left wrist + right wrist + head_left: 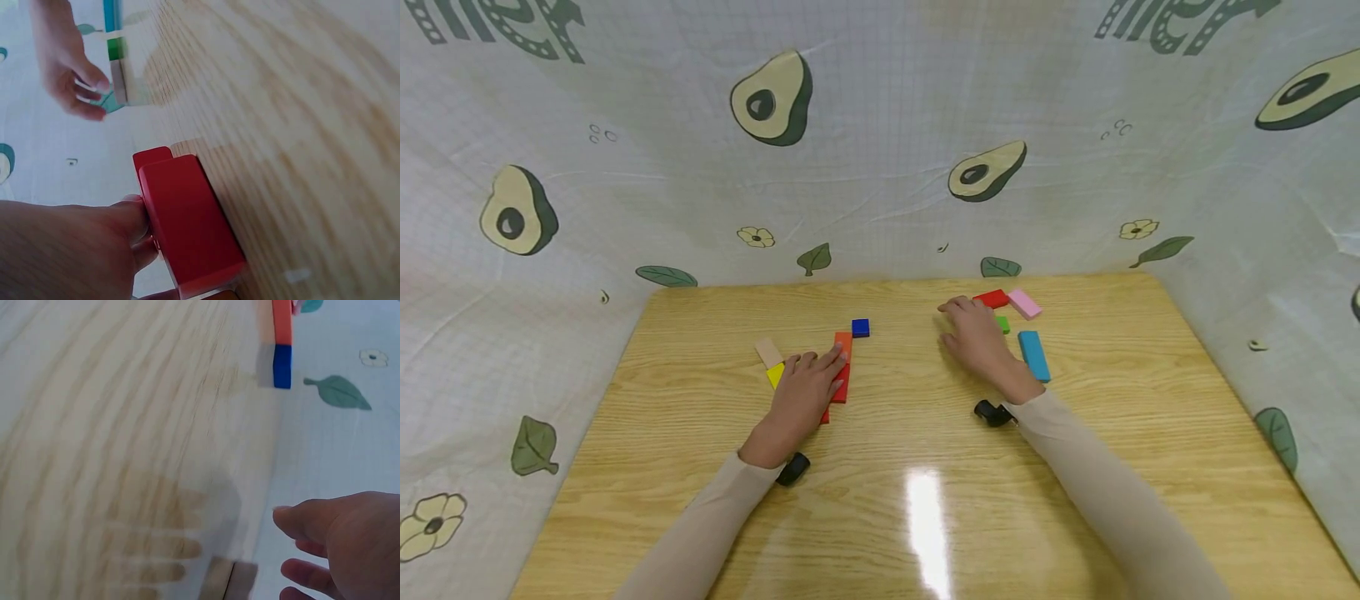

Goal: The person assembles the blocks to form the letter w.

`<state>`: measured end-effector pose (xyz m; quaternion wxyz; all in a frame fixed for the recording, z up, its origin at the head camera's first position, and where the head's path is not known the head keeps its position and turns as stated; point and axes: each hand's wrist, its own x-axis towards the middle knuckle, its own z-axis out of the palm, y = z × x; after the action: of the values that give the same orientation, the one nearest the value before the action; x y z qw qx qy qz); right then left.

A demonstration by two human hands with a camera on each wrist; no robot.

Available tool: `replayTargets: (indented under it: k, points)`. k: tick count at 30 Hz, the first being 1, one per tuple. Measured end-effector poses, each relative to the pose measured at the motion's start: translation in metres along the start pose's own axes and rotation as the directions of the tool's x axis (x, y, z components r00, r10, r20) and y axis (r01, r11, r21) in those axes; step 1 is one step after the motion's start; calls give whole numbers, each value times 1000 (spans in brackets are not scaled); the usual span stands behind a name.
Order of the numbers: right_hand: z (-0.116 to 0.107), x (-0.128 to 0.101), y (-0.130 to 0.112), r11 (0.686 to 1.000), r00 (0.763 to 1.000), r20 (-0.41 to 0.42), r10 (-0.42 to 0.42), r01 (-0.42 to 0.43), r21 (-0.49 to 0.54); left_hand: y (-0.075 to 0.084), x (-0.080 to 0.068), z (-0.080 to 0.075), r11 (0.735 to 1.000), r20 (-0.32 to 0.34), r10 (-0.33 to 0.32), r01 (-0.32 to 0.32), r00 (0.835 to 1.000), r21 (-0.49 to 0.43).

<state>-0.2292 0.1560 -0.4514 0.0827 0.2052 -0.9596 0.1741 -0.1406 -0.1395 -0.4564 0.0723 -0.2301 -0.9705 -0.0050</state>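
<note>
Left hand (805, 396) rests with fingers extended on the long red block (841, 385), whose long axis runs away from the person toward the orange block (843, 343); right hand (979, 337), relaxed and holding nothing, lies well apart beside the green block (1003, 324).

We see a light wooden surface (1105, 467) with a bright glare near us, enclosed by avocado-printed cloth walls (880, 150).
</note>
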Motion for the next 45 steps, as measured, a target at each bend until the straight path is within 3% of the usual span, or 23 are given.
replayTargets:
  k: [12, 38, 45]
  points:
    - [-8, -16, 27, 996, 997, -2, 81, -81, -33, -1, -1, 2, 999, 5, -18, 18, 1000, -28]
    - [-4, -20, 33, 999, 999, -45, 23, -25, -36, -1, -1, 4, 999, -22, -25, 24, 999, -43]
    - [-7, -13, 41, 999, 999, 33, -31, 32, -30, -1, -1, 3, 999, -19, -21, 21, 1000, -40]
